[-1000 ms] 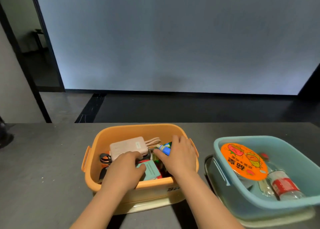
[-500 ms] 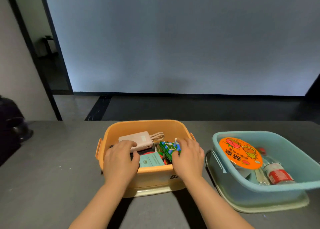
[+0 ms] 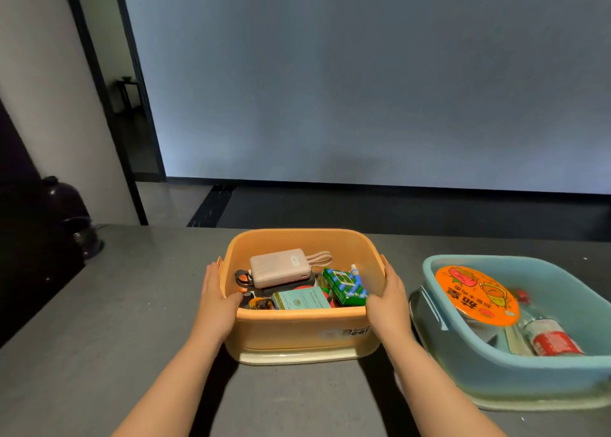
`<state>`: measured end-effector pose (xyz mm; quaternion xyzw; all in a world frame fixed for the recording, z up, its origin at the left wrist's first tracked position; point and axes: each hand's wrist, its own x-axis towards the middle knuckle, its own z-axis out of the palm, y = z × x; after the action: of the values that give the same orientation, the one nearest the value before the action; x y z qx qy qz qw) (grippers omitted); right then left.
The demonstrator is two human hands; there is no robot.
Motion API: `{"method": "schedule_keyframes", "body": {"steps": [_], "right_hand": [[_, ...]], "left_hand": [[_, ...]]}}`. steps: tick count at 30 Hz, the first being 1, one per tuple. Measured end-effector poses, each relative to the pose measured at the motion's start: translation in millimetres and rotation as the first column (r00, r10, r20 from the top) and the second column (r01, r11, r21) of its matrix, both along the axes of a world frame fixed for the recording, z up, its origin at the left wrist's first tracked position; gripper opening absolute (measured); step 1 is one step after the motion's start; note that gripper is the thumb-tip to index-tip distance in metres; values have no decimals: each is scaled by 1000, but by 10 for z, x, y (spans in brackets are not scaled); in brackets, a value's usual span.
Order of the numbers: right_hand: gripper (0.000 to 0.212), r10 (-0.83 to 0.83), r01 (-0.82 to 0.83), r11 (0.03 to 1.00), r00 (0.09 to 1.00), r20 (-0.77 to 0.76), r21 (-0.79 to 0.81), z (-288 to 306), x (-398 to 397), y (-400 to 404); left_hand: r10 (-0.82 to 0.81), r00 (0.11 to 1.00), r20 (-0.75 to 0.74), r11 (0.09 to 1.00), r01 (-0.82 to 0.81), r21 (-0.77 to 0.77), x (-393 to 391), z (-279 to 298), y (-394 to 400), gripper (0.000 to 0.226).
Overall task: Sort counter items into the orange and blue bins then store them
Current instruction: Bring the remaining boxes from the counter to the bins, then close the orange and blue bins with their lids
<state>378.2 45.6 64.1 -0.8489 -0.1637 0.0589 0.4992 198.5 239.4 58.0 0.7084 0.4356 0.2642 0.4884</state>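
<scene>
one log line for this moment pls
phase: sorting done, lift pending | left hand: on orange bin left side | right hand: on right side | blue bin: untouched

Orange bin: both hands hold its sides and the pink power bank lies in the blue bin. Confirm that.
Not quite. The head view shows the left hand and right hand on the orange bin, but the pink power bank lies inside it, not in the blue bin.
</scene>
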Motion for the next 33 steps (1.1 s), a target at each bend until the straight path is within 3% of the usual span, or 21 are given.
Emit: {"method": "schedule_keyframes", "body": {"steps": [3,4,6,11,19,22,26,33], "right_hand": [[74,-60,93,957,990,125,-276,32,24,14],[74,-88,133,945,983,160,-298,39,18,20],[76,-141,172,957,980,143,-235,29,6,29],[86,-36,54,995,979,-199,83,-31,82,9],[67,4,225,887,869,-495,403,-109,99,-28],[67,-61,308,846,866,-496,434,-81,82,24],[57,-212,350,864,905,-368,363,41,-34,61],[58,-24,177,868,948,-317,464,335,-511,269]], "left_hand": [[-8,1000,4,993,8,-117,35,48,81,79],[3,1000,16,989,0,-150,49,56,84,78],[36,998,57,985,-26,-168,68,44,75,76],[82,987,139,982,-56,-181,63,-10,44,70],[143,968,205,972,-97,-215,46,-70,20,81],[218,943,253,966,-171,-196,58,-72,1,76],[284,927,246,958,-262,-120,-16,-6,15,66],[460,808,369,886,-442,-137,-779,58,17,72]]}}
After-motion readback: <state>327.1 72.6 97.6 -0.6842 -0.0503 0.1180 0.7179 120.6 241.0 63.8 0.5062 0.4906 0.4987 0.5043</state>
